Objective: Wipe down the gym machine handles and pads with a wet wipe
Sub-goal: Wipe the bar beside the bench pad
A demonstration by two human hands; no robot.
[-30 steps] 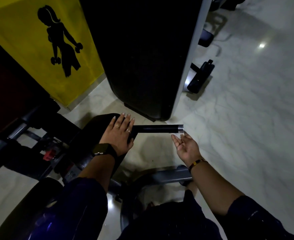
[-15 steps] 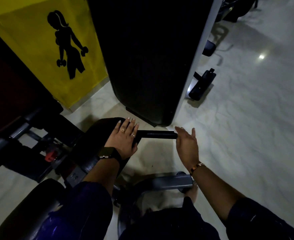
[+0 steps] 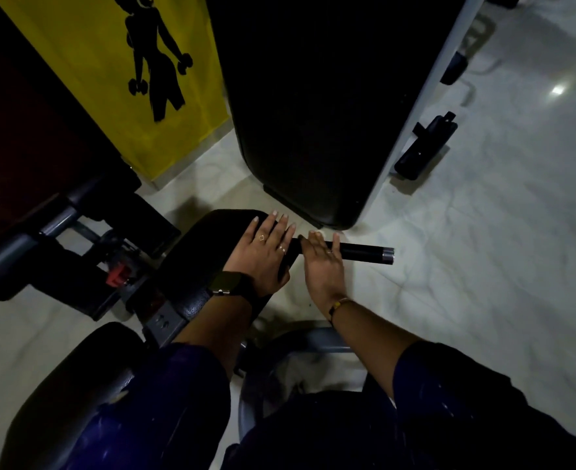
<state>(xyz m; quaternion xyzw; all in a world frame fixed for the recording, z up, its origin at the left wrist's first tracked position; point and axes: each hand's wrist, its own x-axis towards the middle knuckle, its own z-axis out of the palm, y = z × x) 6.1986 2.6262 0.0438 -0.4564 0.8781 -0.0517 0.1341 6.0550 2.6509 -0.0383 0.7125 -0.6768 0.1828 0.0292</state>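
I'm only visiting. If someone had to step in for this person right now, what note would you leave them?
Left hand: open, lying flat on the black pad by the handle's inner end.
Right hand: open, fingers laid across the black handle near its inner end. The outer stretch up to the metal cap is uncovered.
Wet wipe: not visible; it may be under the right hand.
Done: nothing shows which surfaces have been wiped.
Left: probably wipe the handle out to its cap, then the pads.
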